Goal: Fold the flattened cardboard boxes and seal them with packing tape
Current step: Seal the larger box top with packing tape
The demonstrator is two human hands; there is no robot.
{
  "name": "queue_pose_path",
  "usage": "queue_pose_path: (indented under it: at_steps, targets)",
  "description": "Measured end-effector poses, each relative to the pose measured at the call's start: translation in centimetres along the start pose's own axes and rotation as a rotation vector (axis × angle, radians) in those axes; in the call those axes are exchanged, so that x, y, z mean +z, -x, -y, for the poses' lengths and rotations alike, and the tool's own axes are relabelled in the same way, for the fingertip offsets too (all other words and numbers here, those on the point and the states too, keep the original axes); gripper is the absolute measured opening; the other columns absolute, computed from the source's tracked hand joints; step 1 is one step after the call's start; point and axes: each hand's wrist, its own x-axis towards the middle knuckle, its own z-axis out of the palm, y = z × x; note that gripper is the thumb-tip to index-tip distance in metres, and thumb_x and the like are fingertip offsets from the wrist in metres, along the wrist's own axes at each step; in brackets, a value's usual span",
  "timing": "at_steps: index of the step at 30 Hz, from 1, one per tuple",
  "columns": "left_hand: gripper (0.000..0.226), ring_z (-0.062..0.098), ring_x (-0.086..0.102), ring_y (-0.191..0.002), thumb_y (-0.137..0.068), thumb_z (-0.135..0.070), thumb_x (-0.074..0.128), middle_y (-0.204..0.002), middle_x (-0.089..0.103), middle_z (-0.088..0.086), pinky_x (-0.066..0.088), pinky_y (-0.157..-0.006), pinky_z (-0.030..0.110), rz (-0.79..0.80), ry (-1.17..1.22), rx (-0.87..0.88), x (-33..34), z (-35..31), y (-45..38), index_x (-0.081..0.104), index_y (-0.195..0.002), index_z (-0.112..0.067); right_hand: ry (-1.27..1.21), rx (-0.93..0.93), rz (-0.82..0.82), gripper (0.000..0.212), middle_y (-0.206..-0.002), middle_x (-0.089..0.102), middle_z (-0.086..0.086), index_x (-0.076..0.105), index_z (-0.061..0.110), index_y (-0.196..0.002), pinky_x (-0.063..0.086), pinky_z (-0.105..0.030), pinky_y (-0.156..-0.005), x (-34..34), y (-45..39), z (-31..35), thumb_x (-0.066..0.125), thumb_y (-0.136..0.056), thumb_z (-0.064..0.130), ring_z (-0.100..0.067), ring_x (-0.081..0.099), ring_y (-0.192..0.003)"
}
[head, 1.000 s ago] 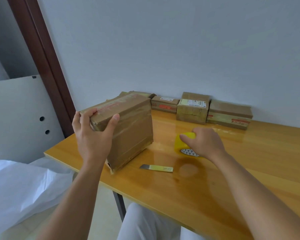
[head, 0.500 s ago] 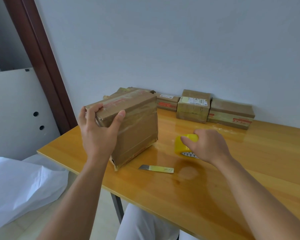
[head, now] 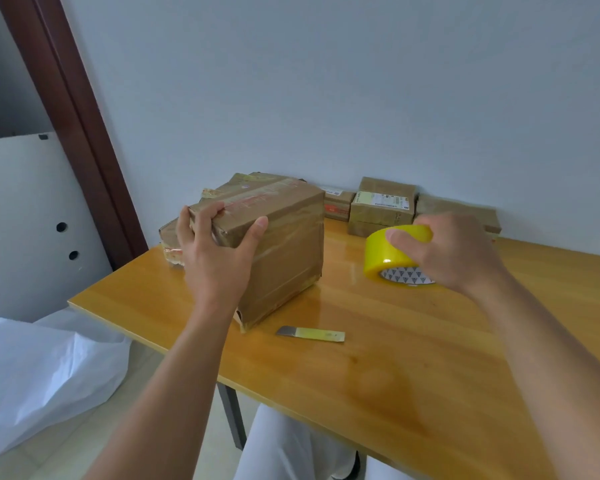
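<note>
Your left hand grips the taped cardboard box standing sealed on the surface, contents hidden. Your right hand curls around the yellow tape roll, seemingly just lifted.

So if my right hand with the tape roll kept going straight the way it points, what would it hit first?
Probably the small labelled box against the wall, just beyond the right hand and its tape roll; depth is hard to judge.
</note>
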Motion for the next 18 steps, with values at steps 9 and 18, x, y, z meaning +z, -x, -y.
queue_pose_path:
  at_steps: [9,18]
  targets:
    - [0.054,0.009,0.027,-0.143,-0.076,-0.060,0.074,-0.158,0.025,-0.007,0.028,-0.094,0.027,0.192,0.097,0.049,5.0,-4.0,2.1,0.053,-0.123,-0.041,-0.087,0.068,0.045,0.067,-0.053,0.042,-0.010,0.053,0.001,-0.061,0.032,-0.034,-0.054,-8.1,2.2,-2.9,0.052,-0.070,0.067,-0.022,0.043,-0.052]
    - [0.051,0.012,0.034,-0.140,-0.076,-0.057,0.076,-0.149,0.039,-0.010,0.035,-0.113,0.036,0.513,0.249,0.232,13.7,-9.3,5.5,0.049,-0.118,-0.047,-0.376,0.154,-0.024,0.054,-0.050,0.039,0.003,0.048,0.015,-0.052,0.032,-0.030,-0.054,-16.8,5.1,-6.9,0.063,-0.067,0.065,-0.012,0.042,-0.047]
